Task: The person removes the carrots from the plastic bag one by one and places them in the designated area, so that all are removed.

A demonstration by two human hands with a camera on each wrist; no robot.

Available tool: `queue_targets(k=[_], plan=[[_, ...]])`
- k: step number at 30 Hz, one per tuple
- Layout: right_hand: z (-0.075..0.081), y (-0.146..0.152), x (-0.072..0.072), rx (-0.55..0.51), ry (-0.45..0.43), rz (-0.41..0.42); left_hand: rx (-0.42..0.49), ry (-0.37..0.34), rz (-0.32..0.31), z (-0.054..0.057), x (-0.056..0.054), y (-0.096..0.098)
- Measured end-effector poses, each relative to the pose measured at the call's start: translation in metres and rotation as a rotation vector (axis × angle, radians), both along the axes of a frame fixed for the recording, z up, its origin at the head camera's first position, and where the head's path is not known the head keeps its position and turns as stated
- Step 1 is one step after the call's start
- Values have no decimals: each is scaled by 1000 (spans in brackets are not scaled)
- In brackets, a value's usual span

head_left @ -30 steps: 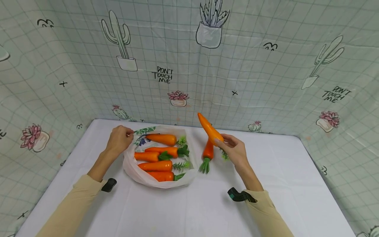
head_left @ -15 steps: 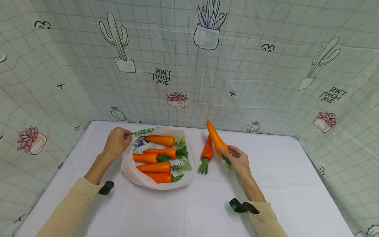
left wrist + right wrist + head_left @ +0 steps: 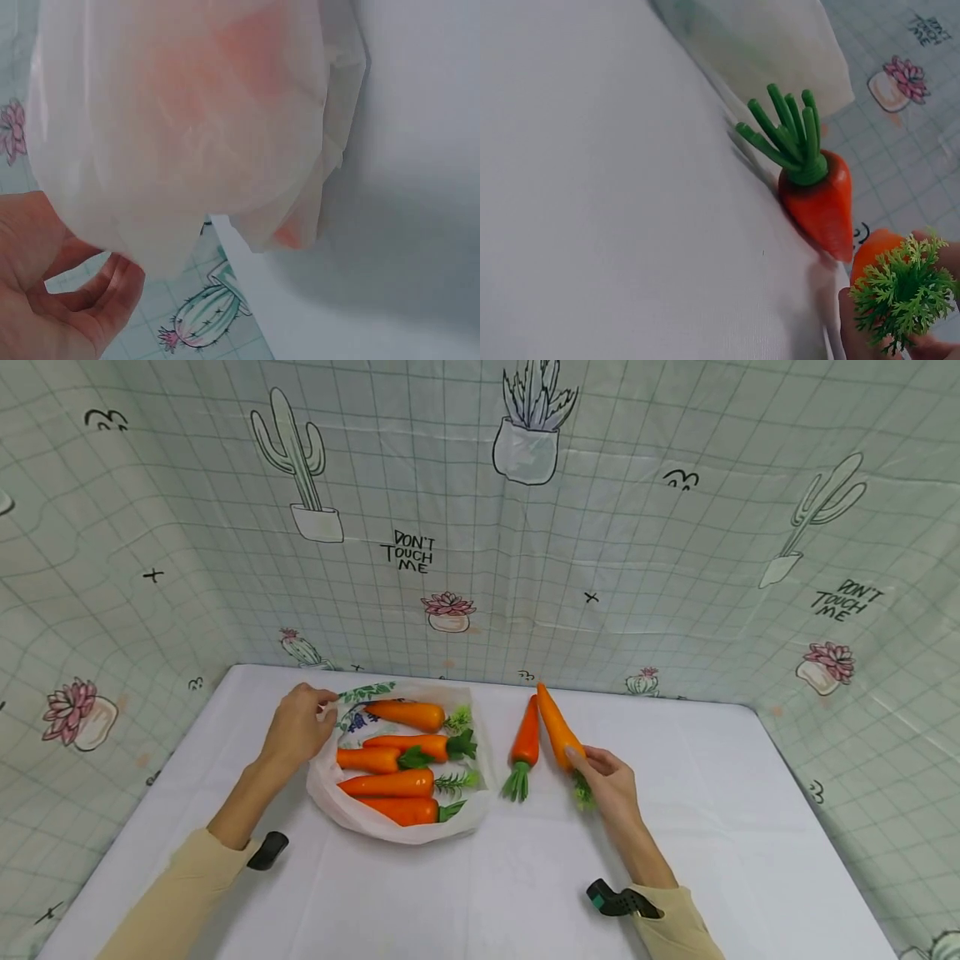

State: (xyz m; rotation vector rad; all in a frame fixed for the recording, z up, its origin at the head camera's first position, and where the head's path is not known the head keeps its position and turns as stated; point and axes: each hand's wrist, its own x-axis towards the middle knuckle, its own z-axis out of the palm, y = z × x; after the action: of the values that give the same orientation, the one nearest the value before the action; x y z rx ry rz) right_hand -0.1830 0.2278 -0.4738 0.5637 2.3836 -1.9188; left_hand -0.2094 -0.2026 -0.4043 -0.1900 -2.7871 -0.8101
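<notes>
My right hand [image 3: 611, 785] grips an orange carrot [image 3: 557, 727] near its leafy end, its tip pointing away from me. In the right wrist view the frilly green top [image 3: 906, 296] of this carrot sticks out from between the fingers. Just left of it a redder carrot [image 3: 527, 739] with a stubby green stalk lies on the table. My left hand [image 3: 298, 722] pinches the far left rim of a thin white plastic bag [image 3: 408, 833]. Inside the wide mouth of the bag several carrots [image 3: 393, 783] lie side by side, leaves toward the right.
The white-covered table [image 3: 450, 902] ends at the back against a hanging grid-patterned cloth [image 3: 600, 543] with cactus drawings. The same cloth closes off the left and right sides. A black wrist device [image 3: 622, 900] sits on my right wrist, another [image 3: 268, 851] on the left.
My right hand has moved right and toward me, lowering the carrot beside the redder one, which it overlapped before. The left hand keeps its place at the bag's rim.
</notes>
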Motion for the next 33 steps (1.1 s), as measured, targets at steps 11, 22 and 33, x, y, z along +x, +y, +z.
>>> queue_targets(k=[11, 22, 33], plan=[[1, 3, 6, 94, 34, -2, 8, 75, -57, -1, 29, 7], [5, 3, 9, 247, 23, 64, 64, 211, -109, -17, 59, 14], [4, -2, 5, 481, 102, 155, 110, 202, -188, -26, 91, 28]])
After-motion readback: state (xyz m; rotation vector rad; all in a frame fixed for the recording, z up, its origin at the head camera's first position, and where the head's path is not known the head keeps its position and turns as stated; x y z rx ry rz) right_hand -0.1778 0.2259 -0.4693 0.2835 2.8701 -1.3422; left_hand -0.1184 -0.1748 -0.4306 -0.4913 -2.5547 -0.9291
